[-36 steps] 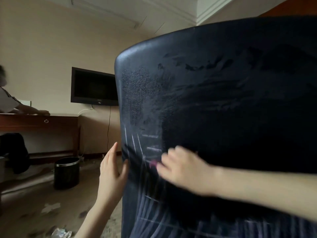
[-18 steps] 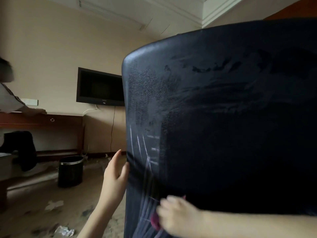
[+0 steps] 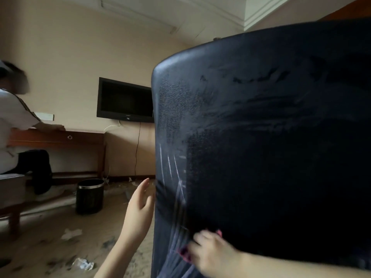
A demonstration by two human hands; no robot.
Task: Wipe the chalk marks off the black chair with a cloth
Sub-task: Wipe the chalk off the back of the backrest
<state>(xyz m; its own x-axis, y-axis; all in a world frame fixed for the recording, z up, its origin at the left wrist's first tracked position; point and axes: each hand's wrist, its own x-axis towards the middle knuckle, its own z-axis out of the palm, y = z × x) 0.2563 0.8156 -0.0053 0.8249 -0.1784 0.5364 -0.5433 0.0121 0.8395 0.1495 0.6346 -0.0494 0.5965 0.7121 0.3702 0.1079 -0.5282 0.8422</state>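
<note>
Black and grainy, the chair (image 3: pixel 261 147) back fills the right half of the view, its top edge curving up toward the ceiling. Smeared pale streaks cross its upper part. Along the left side a few thin white chalk marks (image 3: pixel 170 167) stand as slanted strokes, and more pale lines run down the lower left corner toward the bottom of the frame.

Low on the chair back, the right hand (image 3: pixel 212 255) presses a pink cloth (image 3: pixel 184 252) against the surface. The fingers lie over the cloth, slightly bent — only its edges show at the fingertips and above the knuckles, and the hand is blurred. The forearm runs off toward the lower right.

The left hand (image 3: pixel 139 209) is at the chair's left edge, fingers straight and pointing up, thumb side against the edge. It holds nothing.

Behind, a dark television (image 3: pixel 124 100) hangs on a beige wall, a cable dropping from it. Below and to its left stands a brown wooden tabletop (image 3: pixel 80 135) with a drawer knob. Another person (image 3: pixel 14 127) in a white top sits at the far left with one hand on it. A black waste bin (image 3: pixel 90 195) with a metal rim stands on the floor (image 3: pixel 50 227) near the desk's leg — scraps of paper and dark spots lie scattered over the floor.
</note>
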